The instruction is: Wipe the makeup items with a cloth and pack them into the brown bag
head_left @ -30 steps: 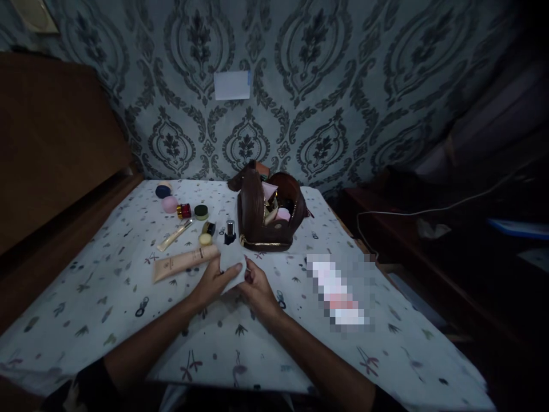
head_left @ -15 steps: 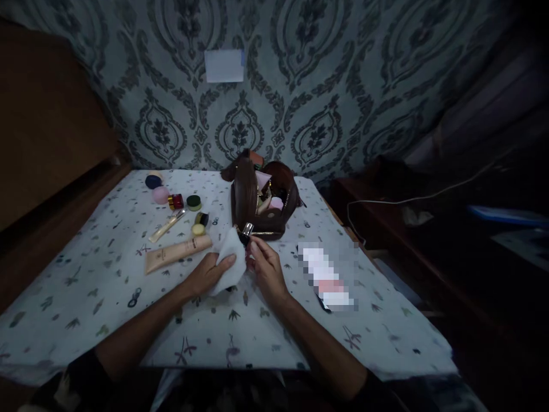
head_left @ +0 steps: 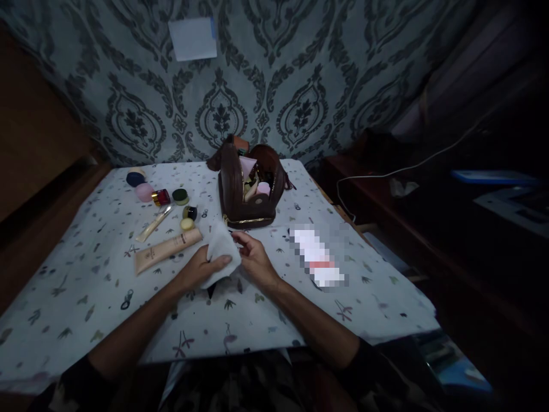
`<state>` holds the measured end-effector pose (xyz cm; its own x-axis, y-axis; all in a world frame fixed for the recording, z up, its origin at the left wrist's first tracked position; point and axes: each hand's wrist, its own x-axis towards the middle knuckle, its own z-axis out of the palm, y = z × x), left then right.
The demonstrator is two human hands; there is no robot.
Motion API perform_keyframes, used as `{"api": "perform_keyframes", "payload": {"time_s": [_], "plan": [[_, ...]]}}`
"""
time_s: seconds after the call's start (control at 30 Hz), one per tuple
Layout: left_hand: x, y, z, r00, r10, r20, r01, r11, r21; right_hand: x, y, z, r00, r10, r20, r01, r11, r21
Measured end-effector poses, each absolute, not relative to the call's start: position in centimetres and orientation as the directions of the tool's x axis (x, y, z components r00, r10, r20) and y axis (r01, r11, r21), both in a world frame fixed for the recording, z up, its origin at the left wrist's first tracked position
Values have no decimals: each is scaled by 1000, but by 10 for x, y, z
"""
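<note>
My left hand (head_left: 201,264) is closed on a white cloth (head_left: 222,250), thumb pressed on top. Below the cloth a small black corner (head_left: 211,290) of some item pokes out; the cloth covers the rest. At the cloth's right edge my right hand (head_left: 256,262) has its fingers curled, and what they hold is hidden. Just left of the cloth lies a beige squeeze tube (head_left: 167,252). Behind my hands stands an unzipped brown cosmetic bag (head_left: 234,197), with a pink-lidded item (head_left: 263,189) and other things inside.
Several small jars, including a green-lidded jar (head_left: 180,197) and a red jar (head_left: 161,197), sit left on the patterned tablecloth (head_left: 240,320). A brush (head_left: 154,223) lies near them. To the right is a blurred-out phone-like item (head_left: 317,257). A white cable (head_left: 386,174) runs beyond the table.
The dark item with a shiny metal end, seen before at my right fingertips, no longer shows there. The cloth now stands higher between my hands. The view has shifted slightly.
</note>
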<state>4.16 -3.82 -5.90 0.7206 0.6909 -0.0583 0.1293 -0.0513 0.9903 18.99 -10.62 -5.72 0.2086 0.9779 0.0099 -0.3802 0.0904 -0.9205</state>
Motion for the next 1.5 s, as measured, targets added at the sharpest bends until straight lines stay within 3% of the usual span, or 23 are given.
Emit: {"api": "perform_keyframes", "payload": {"time_s": [0.17,0.3,0.43,0.63,0.8,1.13,1.3,1.37,1.5], "plan": [[38,-34,-52,791,591,-156,150,59,987,192,-108,-58,101,995,-23,-420,22,-907],[37,-32,-43,870,456,-190,178,70,982,190,-106,-56,234,972,17,-438,121,-891],[39,-32,-35,900,418,-122,129,13,992,191,-104,-51,331,944,-15,-483,156,-862],[42,-38,-39,887,434,-159,111,132,985,204,-102,-44,386,914,-123,-548,120,-828],[41,-39,-50,858,481,-183,113,171,979,200,-103,-53,242,966,-86,-577,72,-814],[44,-36,-57,728,641,-243,139,208,968,195,-111,-54,59,998,-11,-448,16,-894],[41,-34,-61,633,765,-117,40,118,992,196,-110,-56,195,980,32,-334,97,-937],[38,-35,-63,623,778,-80,24,84,996,194,-109,-59,133,989,67,-275,102,-956],[38,-38,-64,715,699,31,-52,9,999,189,-108,-65,-22,997,73,-165,69,-984]]}}
